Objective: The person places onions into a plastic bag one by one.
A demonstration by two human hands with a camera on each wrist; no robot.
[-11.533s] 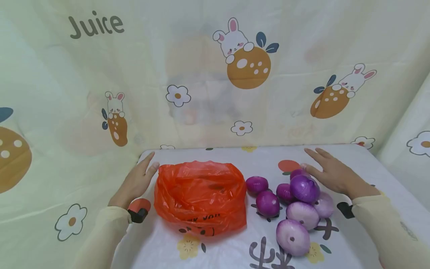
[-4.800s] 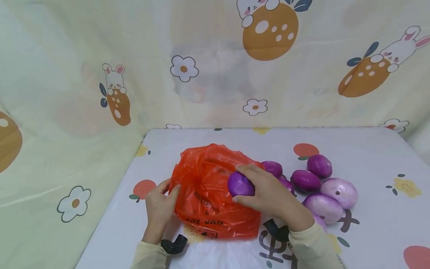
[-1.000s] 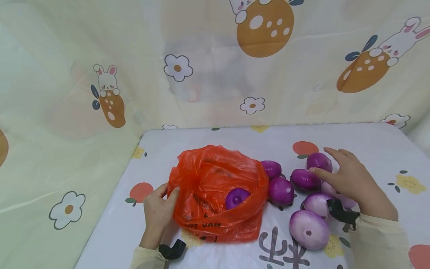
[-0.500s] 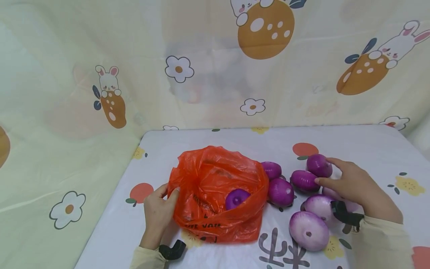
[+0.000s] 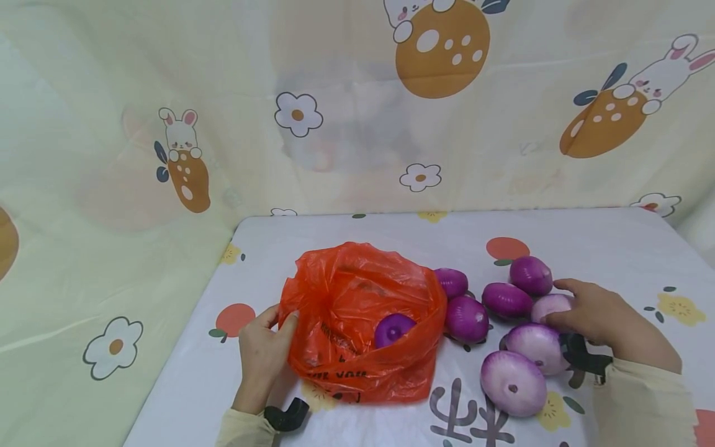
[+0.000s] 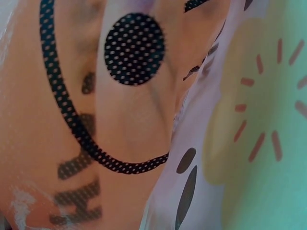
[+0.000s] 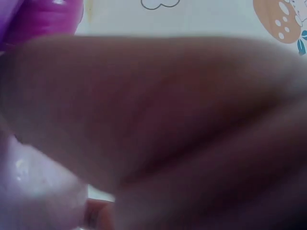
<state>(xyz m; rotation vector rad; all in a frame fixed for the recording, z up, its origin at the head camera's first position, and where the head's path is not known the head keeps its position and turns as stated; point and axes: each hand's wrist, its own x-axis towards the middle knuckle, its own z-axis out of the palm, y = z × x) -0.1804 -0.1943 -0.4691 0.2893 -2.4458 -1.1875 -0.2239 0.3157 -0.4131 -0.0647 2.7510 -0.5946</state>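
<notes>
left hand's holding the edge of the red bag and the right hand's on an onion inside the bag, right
Not quite: the head view shows the right hand on a pale onion outside the red bag. The left hand is indeed holding the bag's edge.

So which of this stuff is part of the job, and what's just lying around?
Part of the job:
red bag, pinched by the left hand
purple onion inside it
pale onion, right hand around it
six other onions outside

Just around:
patterned tablecloth
rabbit-print backdrop
</notes>
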